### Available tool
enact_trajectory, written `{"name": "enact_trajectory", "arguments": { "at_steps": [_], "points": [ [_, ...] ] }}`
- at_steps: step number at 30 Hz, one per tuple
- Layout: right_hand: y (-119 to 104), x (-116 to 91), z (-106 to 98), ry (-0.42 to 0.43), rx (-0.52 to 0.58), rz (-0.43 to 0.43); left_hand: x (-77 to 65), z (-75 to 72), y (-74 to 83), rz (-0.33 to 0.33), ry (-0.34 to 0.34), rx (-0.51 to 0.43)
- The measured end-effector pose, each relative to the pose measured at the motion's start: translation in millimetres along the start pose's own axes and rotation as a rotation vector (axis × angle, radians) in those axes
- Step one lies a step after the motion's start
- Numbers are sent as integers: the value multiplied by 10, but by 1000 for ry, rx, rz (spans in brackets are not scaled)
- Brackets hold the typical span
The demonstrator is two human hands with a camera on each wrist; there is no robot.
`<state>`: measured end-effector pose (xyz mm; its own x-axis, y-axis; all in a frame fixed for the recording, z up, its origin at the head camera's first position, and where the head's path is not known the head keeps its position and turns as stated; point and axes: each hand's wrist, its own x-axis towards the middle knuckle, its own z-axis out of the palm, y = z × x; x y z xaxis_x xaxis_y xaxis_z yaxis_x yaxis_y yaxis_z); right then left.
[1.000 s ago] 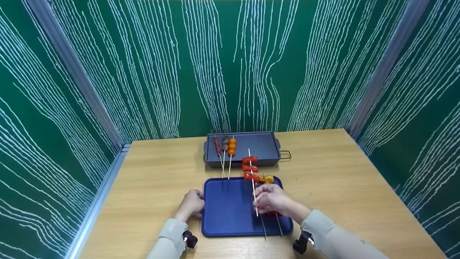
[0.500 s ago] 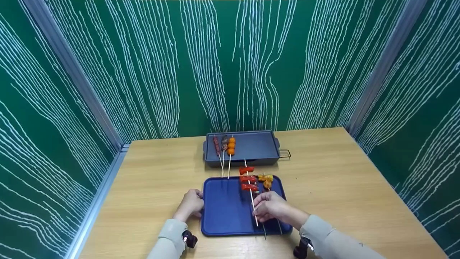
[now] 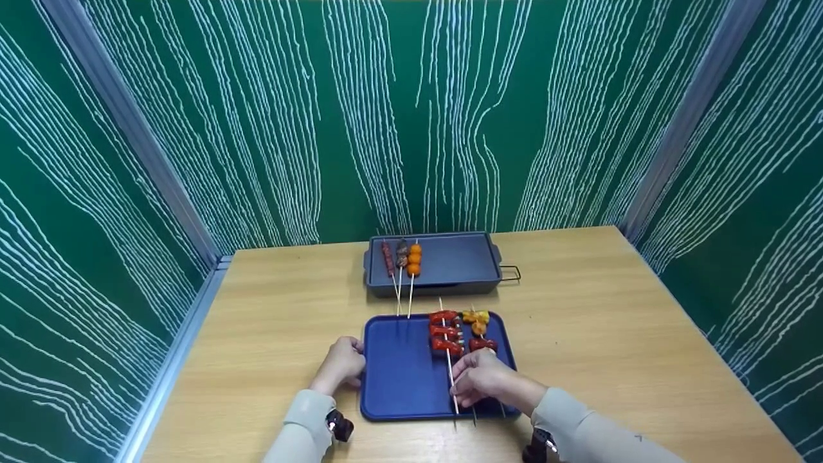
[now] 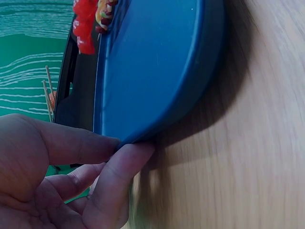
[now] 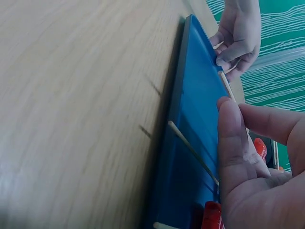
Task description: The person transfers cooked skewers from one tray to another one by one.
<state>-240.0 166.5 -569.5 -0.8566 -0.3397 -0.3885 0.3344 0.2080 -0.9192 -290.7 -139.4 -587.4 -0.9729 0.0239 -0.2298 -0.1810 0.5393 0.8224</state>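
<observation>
My left hand (image 3: 344, 365) pinches the left rim of a blue tray (image 3: 398, 379) between thumb and fingers, plain in the left wrist view. Between the thumb and fingers of my right hand (image 3: 485, 379) is the bare stick of a skewer (image 3: 445, 332) threaded with red pieces, held over the tray's right half. Beside it on the tray lie other skewers, one with yellow and orange pieces (image 3: 477, 320) and a dark red piece (image 3: 482, 344). Their stick ends (image 5: 193, 151) jut past the near rim. The right hand hides part of these sticks.
Behind the tray stands a dark grey grill pan (image 3: 453, 257) with a wire handle (image 3: 510, 273) at its right. On its left side rest three skewers, one with orange balls (image 3: 414, 260); their sticks overhang the front edge. Green walls enclose the wooden table (image 3: 283, 302).
My right hand has drawn the red skewer back toward me and lower, from in front of the grill pan to over the tray. The left hand stays on the tray rim.
</observation>
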Motion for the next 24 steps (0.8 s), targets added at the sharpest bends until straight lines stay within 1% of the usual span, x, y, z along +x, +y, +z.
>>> {"name": "enact_trajectory", "arguments": {
  "at_steps": [6, 12, 24],
  "points": [
    [20, 7, 45, 6, -24, 14, -28, -12, 19, 6, -5, 6],
    [51, 12, 70, 16, -40, 21, -61, -25, 51, -6, -13, 0],
    [65, 12, 102, 49, -62, 52, -49, -26, 51, -13, -13, -6]
  ]
}}
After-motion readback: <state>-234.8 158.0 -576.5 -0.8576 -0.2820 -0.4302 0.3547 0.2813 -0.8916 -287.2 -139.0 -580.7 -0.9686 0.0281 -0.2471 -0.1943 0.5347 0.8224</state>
